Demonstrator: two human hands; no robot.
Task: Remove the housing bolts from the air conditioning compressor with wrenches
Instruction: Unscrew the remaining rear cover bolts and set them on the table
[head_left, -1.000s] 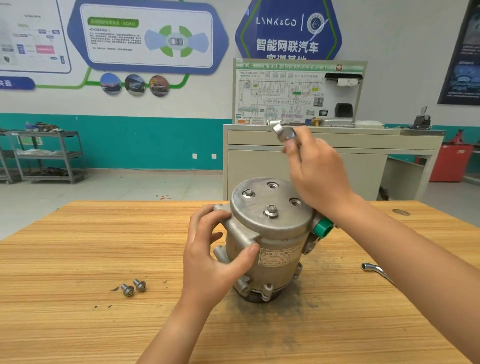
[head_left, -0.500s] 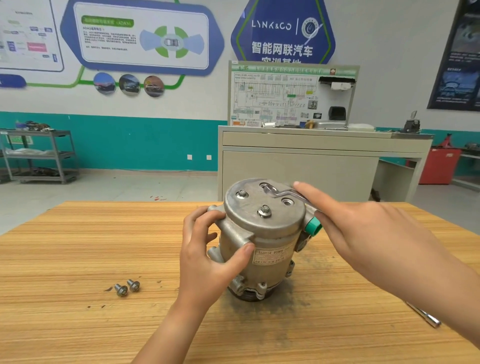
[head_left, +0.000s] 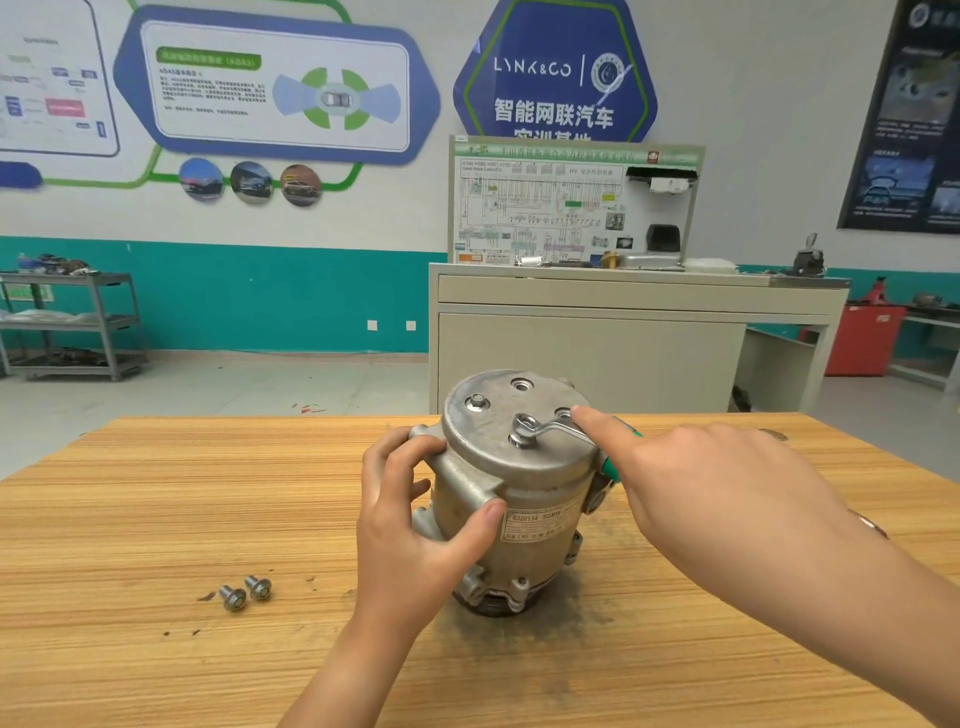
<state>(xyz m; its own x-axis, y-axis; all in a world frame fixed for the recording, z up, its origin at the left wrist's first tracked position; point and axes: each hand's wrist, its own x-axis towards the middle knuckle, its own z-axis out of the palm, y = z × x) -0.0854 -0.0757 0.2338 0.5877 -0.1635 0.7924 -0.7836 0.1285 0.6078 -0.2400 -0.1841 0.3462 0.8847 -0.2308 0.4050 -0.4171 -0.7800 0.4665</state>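
My left hand (head_left: 415, 525) grips the compressor (head_left: 519, 478); my right hand (head_left: 727, 499) holds the wrench (head_left: 556, 428), ring on its near bolt (head_left: 521, 441).

The compressor (head_left: 519, 493) stands on end at mid-bench (head_left: 156, 519), directly before me. My left hand (head_left: 415, 525) grips its left flank. My right hand (head_left: 727, 499), entering from the right, holds the wrench (head_left: 545, 430), whose ring end sits on the near bolt (head_left: 521, 442) of the top face. The far bolt (head_left: 477, 401) stands left of it and behind. Two loose bolts (head_left: 244, 592) lie side by side on the bench, left of the compressor. Behind the bench stands a cabinet (head_left: 587, 358) carrying a display board (head_left: 571, 202). A shelf trolley (head_left: 72, 322) stands far left, against the wall.
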